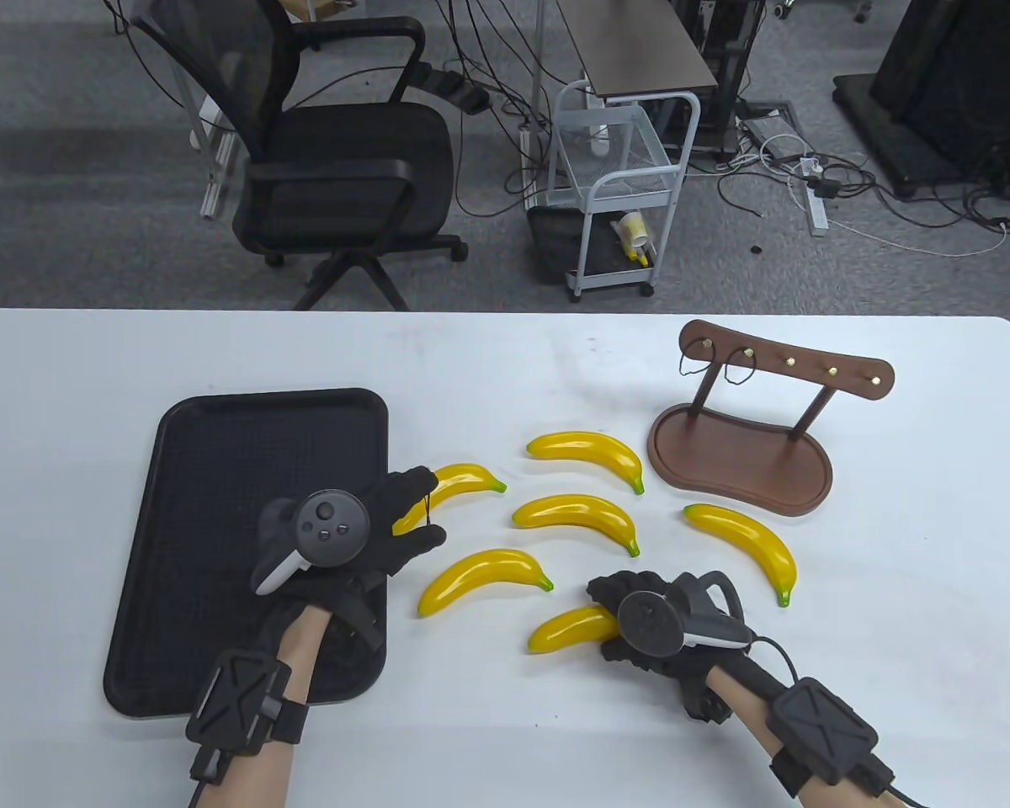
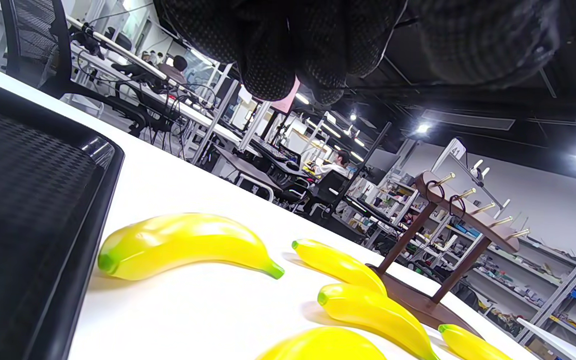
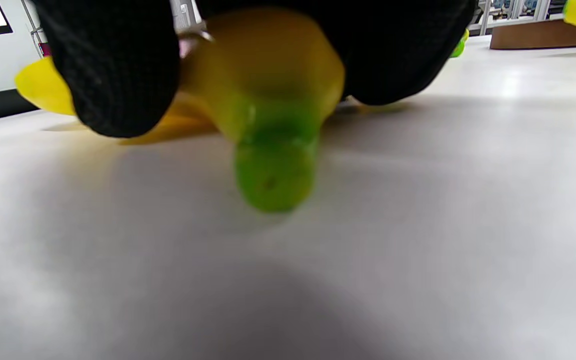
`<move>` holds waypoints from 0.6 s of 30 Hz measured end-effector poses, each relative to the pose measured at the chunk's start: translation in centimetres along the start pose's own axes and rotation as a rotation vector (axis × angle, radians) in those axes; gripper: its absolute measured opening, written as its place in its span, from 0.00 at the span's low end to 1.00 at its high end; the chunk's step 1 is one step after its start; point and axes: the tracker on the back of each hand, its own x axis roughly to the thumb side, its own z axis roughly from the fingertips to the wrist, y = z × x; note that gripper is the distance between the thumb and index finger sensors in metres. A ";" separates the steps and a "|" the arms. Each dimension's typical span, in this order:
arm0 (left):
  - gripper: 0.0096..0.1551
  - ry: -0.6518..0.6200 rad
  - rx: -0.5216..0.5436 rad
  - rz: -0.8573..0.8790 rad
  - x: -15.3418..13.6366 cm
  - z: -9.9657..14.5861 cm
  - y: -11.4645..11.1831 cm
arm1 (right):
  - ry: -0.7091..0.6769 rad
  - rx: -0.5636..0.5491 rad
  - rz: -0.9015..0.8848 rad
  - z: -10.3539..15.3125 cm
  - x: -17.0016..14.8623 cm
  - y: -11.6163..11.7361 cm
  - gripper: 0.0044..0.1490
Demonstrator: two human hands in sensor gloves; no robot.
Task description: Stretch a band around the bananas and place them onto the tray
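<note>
Your right hand (image 1: 640, 619) grips nearest banana (image 1: 568, 629) at stem end; left hand (image 1: 387, 526) pinches band (image 1: 428, 505); lift banana level, spread band wide before threading

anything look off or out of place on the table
Nothing stands out. Six yellow plastic bananas lie loose on the white table, none on the black tray. The wooden hook stand is upright, two dark bands hanging from its pegs.

White table (image 1: 892, 673), tray (image 1: 219, 438), six bananas (image 1: 576, 513), wooden stand (image 1: 741, 459)
</note>
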 end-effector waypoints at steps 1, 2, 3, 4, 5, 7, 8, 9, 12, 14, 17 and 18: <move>0.41 0.000 0.000 0.001 0.0 0.0 0.0 | 0.001 -0.009 0.004 0.0 0.0 0.0 0.49; 0.41 0.000 0.000 0.003 0.0 0.0 0.0 | 0.000 -0.017 0.011 0.0 0.1 0.0 0.48; 0.41 0.000 -0.001 0.003 0.0 0.0 0.0 | -0.001 -0.021 0.012 0.0 0.1 0.0 0.48; 0.41 0.000 -0.002 0.001 0.0 0.0 -0.1 | -0.002 -0.022 0.009 -0.1 0.1 0.0 0.48; 0.41 -0.001 -0.002 -0.001 0.0 0.0 -0.1 | -0.003 -0.026 0.003 -0.1 0.1 0.0 0.47; 0.41 -0.003 0.000 -0.003 0.1 0.0 0.0 | -0.002 -0.039 -0.001 -0.2 0.1 0.1 0.47; 0.41 -0.006 0.001 -0.002 0.1 0.0 0.0 | -0.004 -0.048 -0.001 -0.2 0.1 0.1 0.46; 0.41 -0.008 0.001 -0.001 0.1 0.0 0.0 | -0.003 -0.052 -0.006 -0.3 0.0 0.1 0.46; 0.41 -0.012 -0.002 0.000 0.1 0.0 -0.1 | 0.008 -0.067 -0.048 -0.5 -0.2 -0.2 0.46; 0.41 -0.013 -0.003 -0.004 0.2 -0.1 -0.1 | 0.008 -0.074 -0.061 -0.7 -0.3 -0.6 0.46; 0.41 -0.011 0.002 -0.001 0.1 0.0 -0.1 | 0.006 -0.086 -0.083 -1.1 -0.5 -1.0 0.46; 0.41 -0.011 0.003 0.000 0.1 0.0 0.0 | 0.006 -0.088 -0.087 -1.2 -0.5 -1.1 0.46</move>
